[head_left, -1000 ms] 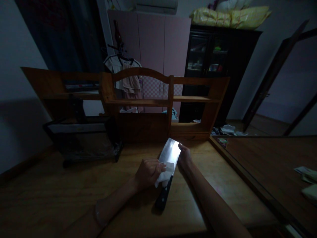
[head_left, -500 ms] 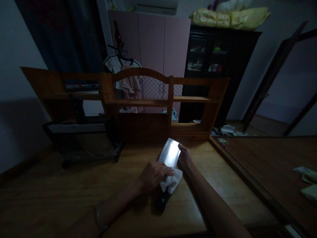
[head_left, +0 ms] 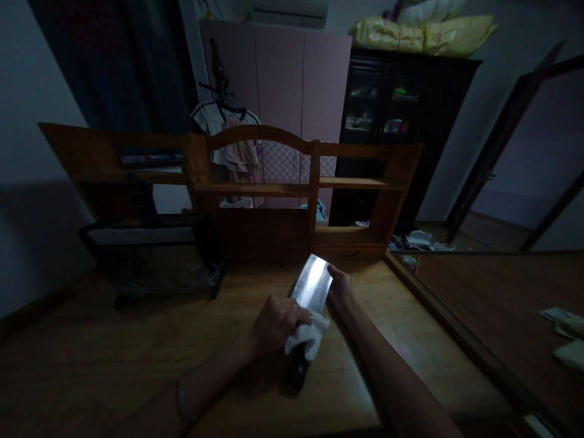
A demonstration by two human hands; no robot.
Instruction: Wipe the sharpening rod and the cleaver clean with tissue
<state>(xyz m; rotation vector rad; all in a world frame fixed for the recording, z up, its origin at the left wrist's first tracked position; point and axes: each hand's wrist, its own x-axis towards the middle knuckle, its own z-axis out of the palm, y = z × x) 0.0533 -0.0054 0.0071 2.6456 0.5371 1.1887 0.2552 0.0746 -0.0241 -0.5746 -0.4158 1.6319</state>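
A cleaver with a broad shiny blade and a black handle is held at a slant over the wooden desk, its handle toward me. My right hand pinches the blade's right edge near its far end. Across the lower blade, close to the handle, my left hand presses a white cloth with closed fingers. The cloth hides the part of the blade where it meets the handle.
On the left of the desk stands a dark knife block with a black handle rising from it. A low wooden shelf unit runs along the back. The desk's raised edge lies to the right.
My left hand has slid the cloth a little toward the handle and to the left, baring more of the blade. My right hand keeps its pinch on the blade's edge.
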